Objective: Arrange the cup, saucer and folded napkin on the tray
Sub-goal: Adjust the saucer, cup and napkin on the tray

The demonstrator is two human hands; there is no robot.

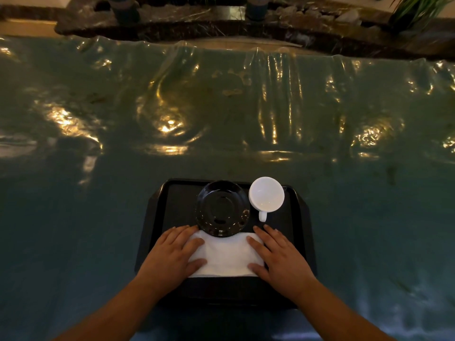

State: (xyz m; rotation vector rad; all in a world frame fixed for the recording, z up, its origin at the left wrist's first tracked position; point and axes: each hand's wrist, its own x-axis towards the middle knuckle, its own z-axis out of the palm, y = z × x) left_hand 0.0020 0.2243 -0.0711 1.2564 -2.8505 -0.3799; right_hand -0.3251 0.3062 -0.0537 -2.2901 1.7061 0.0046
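White folded napkin (227, 257) lies at the near side of the black tray (299, 217), its far edge under the black saucer (222, 209). The white cup (266, 195) stands just right of the saucer. The left hand (170, 257) and right hand (280, 259) press flat on the napkin's ends, fingers (197, 242) spread, gripping nothing.

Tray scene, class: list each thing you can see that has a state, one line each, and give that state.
white cup: upright, empty, on the tray beside the saucer, handle toward the person
black saucer: empty, near edge overlapping the napkin
white napkin: folded, flat
black tray: flat on the table
left hand: open, flat on napkin
right hand: open, flat on napkin
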